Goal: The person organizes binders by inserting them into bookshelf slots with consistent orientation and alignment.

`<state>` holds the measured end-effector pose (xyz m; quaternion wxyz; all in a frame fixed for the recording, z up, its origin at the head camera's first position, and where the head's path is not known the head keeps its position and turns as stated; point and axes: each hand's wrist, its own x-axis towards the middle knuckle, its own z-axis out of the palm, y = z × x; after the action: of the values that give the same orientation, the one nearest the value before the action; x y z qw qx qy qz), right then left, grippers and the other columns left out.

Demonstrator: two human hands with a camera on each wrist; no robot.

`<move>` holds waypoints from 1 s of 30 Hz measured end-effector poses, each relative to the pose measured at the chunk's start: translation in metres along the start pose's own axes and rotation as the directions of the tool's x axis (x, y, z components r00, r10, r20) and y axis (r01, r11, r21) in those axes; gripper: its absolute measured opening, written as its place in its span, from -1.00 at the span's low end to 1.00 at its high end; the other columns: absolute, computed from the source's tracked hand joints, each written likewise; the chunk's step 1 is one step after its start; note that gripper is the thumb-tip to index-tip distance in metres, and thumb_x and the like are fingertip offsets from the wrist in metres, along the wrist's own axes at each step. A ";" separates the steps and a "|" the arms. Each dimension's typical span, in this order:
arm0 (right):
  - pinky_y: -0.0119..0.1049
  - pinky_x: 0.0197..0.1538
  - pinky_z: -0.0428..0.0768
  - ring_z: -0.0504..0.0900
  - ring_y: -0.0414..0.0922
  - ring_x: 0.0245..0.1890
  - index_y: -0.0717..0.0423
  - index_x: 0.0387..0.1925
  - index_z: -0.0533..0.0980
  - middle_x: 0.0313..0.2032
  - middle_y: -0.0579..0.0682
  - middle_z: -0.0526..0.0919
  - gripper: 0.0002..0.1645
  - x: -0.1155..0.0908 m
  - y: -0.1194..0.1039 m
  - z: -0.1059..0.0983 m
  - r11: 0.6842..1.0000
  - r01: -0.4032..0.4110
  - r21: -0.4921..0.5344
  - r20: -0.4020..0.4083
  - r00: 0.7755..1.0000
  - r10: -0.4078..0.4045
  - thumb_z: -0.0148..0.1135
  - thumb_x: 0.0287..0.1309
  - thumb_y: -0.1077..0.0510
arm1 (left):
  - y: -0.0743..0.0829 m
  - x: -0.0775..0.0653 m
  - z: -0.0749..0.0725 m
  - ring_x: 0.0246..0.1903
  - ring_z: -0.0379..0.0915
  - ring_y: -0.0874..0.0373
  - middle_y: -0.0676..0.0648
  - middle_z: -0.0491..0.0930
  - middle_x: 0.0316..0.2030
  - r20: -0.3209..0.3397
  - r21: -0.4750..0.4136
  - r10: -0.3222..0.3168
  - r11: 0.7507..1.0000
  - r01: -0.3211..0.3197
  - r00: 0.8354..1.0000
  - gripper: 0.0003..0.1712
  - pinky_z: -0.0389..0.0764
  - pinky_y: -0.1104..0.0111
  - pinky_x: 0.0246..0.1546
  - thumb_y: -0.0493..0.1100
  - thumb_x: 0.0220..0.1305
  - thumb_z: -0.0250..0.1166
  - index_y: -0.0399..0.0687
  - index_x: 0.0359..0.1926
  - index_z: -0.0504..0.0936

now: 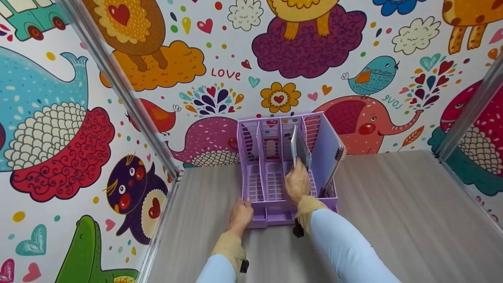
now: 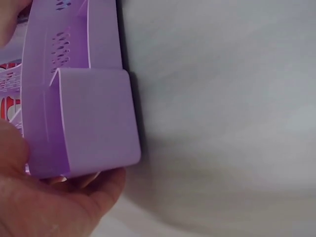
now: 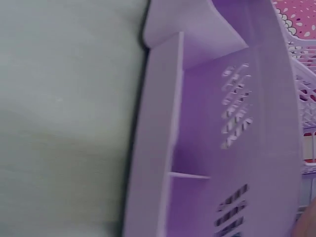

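A purple desktop file organizer (image 1: 279, 218) with several upright compartments and small front trays stands against the back wall. My left hand (image 1: 241, 214) grips its front left corner; the left wrist view shows thumb and fingers around that corner (image 2: 101, 123). Inside the third compartment from the left, my right hand (image 1: 297, 182) holds a thin grey notebook (image 1: 301, 149) upright by its near edge. The right wrist view shows mostly the organizer's front trays (image 3: 163, 123), with only a bit of the hand at the lower right edge.
A larger spiral notebook (image 1: 329, 151) with a pale cover stands in the rightmost compartment. The wood-grain table (image 1: 397, 212) extends on both sides. Behind and to the left rise walls with cartoon animals, framed by metal posts (image 1: 118, 86).
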<state>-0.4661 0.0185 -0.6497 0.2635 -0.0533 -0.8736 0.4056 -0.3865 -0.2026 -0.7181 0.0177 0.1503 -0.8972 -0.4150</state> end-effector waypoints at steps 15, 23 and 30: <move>0.28 0.12 0.78 0.83 0.40 0.09 0.36 -0.04 0.74 0.08 0.43 0.84 -0.50 0.030 0.000 -0.033 0.904 -0.257 -0.340 0.383 0.841 0.383 0.05 0.33 0.07 | 0.014 -0.008 -0.002 0.37 0.64 -0.40 -0.42 0.72 0.24 0.068 0.051 -0.021 0.999 0.018 0.997 -0.43 0.60 -0.22 0.46 0.09 0.75 0.05 -0.30 0.39 0.54; 0.17 0.41 0.71 0.73 0.30 0.37 0.36 0.30 0.64 0.37 0.37 0.71 -0.35 0.033 -0.021 -0.060 0.853 -0.310 -0.420 0.466 0.733 0.496 0.14 0.42 -0.04 | 0.013 -0.008 -0.006 0.41 0.60 -0.38 -0.41 0.68 0.30 0.096 0.058 -0.050 0.997 0.045 0.994 -0.41 0.57 -0.23 0.50 0.08 0.77 0.05 -0.30 0.46 0.50; 0.08 0.38 0.74 0.79 0.23 0.30 0.31 0.13 0.75 0.26 0.30 0.80 -0.38 0.040 0.035 -0.020 0.873 -0.343 -0.347 0.487 0.730 0.480 0.16 0.40 -0.10 | 0.008 -0.003 -0.010 0.41 0.60 -0.41 -0.43 0.69 0.30 0.091 0.075 -0.046 0.996 0.040 0.995 -0.41 0.58 -0.22 0.50 0.09 0.75 0.08 -0.31 0.42 0.53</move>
<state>-0.4941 0.0678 -0.6483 -0.1089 -0.1566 -0.9187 0.3458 -0.3837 -0.2044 -0.7049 -0.0382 0.1507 -0.9081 -0.3888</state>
